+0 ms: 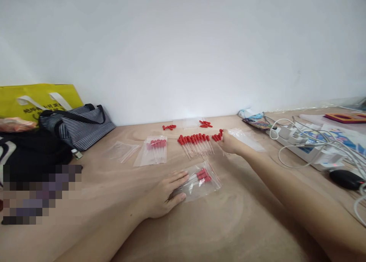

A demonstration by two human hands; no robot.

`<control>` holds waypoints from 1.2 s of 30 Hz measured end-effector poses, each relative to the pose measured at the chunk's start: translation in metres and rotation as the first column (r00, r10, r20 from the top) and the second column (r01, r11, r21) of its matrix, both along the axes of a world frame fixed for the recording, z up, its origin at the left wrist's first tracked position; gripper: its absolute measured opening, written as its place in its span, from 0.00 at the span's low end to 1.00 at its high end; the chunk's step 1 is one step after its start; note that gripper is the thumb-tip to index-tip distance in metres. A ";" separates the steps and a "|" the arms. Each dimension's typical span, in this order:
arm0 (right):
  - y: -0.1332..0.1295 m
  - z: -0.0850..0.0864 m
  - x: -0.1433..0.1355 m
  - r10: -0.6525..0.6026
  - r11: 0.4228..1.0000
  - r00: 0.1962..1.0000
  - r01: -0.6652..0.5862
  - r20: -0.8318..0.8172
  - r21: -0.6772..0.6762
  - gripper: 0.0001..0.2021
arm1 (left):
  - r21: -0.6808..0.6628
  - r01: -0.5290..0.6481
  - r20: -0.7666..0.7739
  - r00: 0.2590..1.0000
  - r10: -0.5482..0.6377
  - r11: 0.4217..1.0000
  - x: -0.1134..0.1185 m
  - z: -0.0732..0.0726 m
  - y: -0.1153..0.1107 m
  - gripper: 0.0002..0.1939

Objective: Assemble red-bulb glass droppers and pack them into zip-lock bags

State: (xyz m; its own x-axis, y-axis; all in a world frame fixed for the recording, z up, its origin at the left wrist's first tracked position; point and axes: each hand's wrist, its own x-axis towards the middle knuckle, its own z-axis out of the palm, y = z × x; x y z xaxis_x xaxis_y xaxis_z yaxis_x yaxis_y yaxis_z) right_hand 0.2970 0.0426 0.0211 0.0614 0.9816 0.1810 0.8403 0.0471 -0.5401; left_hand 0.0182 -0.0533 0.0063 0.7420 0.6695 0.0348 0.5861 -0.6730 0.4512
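Observation:
My left hand lies with its fingers spread on the left end of a clear zip bag that holds several red-capped droppers. Beyond the bag, a row of red-bulbed droppers lies side by side on the table. At the right end of that row, my right hand has its fingers closed at a red bulb; the fingertips are small and partly hidden. Another bag with droppers rests left of the row. Loose red bulbs sit farther back, with more to their right.
Flat clear bags lie at the left, others beyond my right hand. A striped bag and a yellow bag stand at the left. Power strips, tangled white cables and a black mouse occupy the right.

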 end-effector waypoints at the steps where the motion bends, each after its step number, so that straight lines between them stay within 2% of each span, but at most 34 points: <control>1: -0.007 0.001 0.004 0.030 0.999 0.993 -0.034 -0.118 -0.028 0.24 | -0.001 -0.001 0.003 1.000 0.001 1.000 0.000 0.000 0.000 0.24; 3: -0.025 -0.001 0.008 0.061 0.996 0.918 -0.080 -0.392 -0.032 0.30 | -0.004 -0.002 0.016 1.000 0.002 1.000 0.000 -0.001 0.001 0.24; 6: -0.049 -0.015 0.002 0.112 0.994 0.716 -0.071 -0.689 0.087 0.36 | -0.005 -0.001 0.028 1.000 0.002 1.000 0.001 -0.002 0.002 0.23; 8: -0.061 -0.027 -0.006 0.166 0.984 0.599 -0.054 -0.783 0.168 0.36 | 0.002 -0.001 0.016 1.000 0.001 1.000 0.001 -0.003 0.003 0.24; 10: -0.067 -0.036 -0.014 0.203 0.975 0.533 -0.033 -0.822 0.219 0.31 | 0.006 0.000 0.002 1.000 0.000 1.000 0.001 -0.003 0.003 0.24; 13: -0.069 -0.045 -0.021 0.229 0.967 0.488 -0.017 -0.842 0.252 0.24 | 0.010 -0.003 -0.010 1.000 0.003 1.000 0.001 -0.003 0.003 0.24; 18: -0.068 -0.048 -0.025 0.229 0.968 0.403 -0.003 -0.886 0.249 0.19 | 0.016 -0.004 -0.012 1.000 0.004 1.000 0.001 -0.002 0.002 0.24; 22: -0.070 -0.049 -0.026 0.224 0.974 0.328 -0.063 -0.917 0.216 0.18 | 0.009 -0.013 -0.014 1.000 0.013 1.000 0.001 -0.001 0.001 0.24; 25: -0.071 -0.048 -0.025 0.224 0.974 0.317 -0.113 -0.922 0.197 0.18 | 0.006 -0.005 -0.010 1.000 0.005 1.000 0.002 -0.001 0.001 0.24; 30: -0.074 -0.044 -0.022 0.180 0.982 0.324 -0.118 -0.929 0.149 0.19 | 0.002 -0.012 -0.016 1.000 0.012 1.000 0.002 0.000 0.001 0.24; 34: -0.078 -0.042 -0.027 0.164 0.981 0.283 -0.151 -0.945 0.125 0.20 | 0.005 -0.033 -0.028 0.999 0.033 0.999 0.004 0.002 0.000 0.26; 36: -0.080 -0.042 -0.032 0.155 0.978 0.301 -0.178 -0.941 0.104 0.21 | 0.004 -0.047 -0.036 0.998 0.047 0.999 0.004 0.004 -0.001 0.27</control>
State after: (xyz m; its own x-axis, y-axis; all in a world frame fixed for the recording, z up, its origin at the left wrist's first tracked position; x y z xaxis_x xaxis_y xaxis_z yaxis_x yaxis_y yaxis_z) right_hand 0.2651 -0.0374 -0.0207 0.0133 0.9946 0.1029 -0.2611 0.1027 -0.9598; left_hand 0.0227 -0.0547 0.0102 0.7103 0.7038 0.0104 0.6333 -0.6454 0.4272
